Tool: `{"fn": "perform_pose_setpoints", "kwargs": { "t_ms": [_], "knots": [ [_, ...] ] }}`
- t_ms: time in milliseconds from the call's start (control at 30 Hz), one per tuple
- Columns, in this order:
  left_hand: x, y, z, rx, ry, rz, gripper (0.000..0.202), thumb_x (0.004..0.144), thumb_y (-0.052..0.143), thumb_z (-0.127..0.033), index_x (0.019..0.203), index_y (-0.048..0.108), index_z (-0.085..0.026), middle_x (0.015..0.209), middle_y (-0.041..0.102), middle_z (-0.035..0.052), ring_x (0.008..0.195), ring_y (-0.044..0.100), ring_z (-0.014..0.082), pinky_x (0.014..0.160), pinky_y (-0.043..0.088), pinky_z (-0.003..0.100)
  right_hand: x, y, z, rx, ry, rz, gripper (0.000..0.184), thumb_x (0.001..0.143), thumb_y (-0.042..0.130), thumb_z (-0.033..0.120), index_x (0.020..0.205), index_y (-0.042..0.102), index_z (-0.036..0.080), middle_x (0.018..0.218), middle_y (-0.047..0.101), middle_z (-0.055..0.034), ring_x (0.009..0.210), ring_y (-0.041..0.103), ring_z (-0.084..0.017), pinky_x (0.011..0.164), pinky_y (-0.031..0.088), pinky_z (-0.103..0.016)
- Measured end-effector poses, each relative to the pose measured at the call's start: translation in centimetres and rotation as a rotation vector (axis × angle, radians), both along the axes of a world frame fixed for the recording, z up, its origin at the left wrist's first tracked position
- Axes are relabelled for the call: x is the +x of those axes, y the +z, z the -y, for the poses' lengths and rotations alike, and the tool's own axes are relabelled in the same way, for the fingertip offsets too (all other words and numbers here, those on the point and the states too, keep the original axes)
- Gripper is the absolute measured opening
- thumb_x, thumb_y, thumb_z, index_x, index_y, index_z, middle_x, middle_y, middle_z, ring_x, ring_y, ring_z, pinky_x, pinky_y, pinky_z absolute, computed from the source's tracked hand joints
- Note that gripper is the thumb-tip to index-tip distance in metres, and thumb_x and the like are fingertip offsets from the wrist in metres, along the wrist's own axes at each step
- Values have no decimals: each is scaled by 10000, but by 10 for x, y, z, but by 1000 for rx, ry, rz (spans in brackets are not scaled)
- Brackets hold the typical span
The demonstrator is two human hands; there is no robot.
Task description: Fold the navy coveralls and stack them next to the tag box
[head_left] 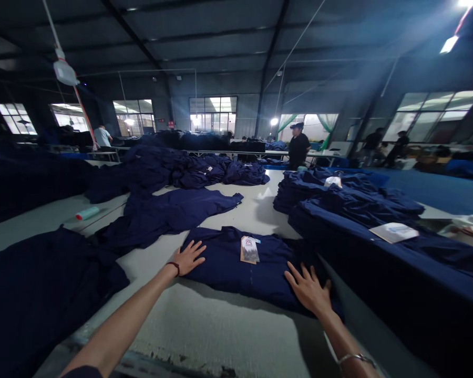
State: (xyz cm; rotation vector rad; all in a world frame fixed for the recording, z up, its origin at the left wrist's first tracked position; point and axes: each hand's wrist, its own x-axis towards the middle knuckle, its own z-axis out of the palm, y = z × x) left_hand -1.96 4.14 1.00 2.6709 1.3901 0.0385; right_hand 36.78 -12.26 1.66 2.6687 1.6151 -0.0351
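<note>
A folded navy garment (228, 268) lies in front of me on the pale tabletop (205, 325). Near its top middle sits a printed paper hang tag (249, 250). Flat on the garment's left end rests my left hand (189, 258), fingers spread. My right hand (309, 287) lies on the right end, also with its fingers apart. Neither hand grips the cloth. Just beyond the left hand, another navy garment (173, 212) is spread loosely across the table.
To the right rises a stack of navy garments (350, 226) with a white paper (394, 232) on it. More navy cloth (43, 294) covers the near left. A green thread spool (87, 213) lies at left. A person (299, 146) stands beyond the table.
</note>
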Motion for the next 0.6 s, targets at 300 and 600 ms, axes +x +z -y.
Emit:
{"fn": "perform_pose_setpoints", "kwargs": {
  "t_ms": [300, 600],
  "knots": [
    [7, 14, 2, 221, 330, 180, 497, 900, 431, -224, 1388, 385, -141, 1511, 266, 134, 1352, 318, 218, 1061, 323, 324, 18, 2, 7, 249, -239, 105, 516, 936, 213, 308, 1401, 401, 189, 1385, 424, -193, 1146, 522, -319, 821, 471, -448],
    [29, 25, 11, 128, 512, 77, 451, 928, 419, -247, 1378, 392, -226, 1180, 556, 140, 1017, 591, 255, 779, 457, 314, 10, 14, 5, 185, -143, 178, 486, 927, 288, 195, 1363, 451, 336, 1139, 502, -158, 966, 577, -257, 641, 488, -305]
  ]
}}
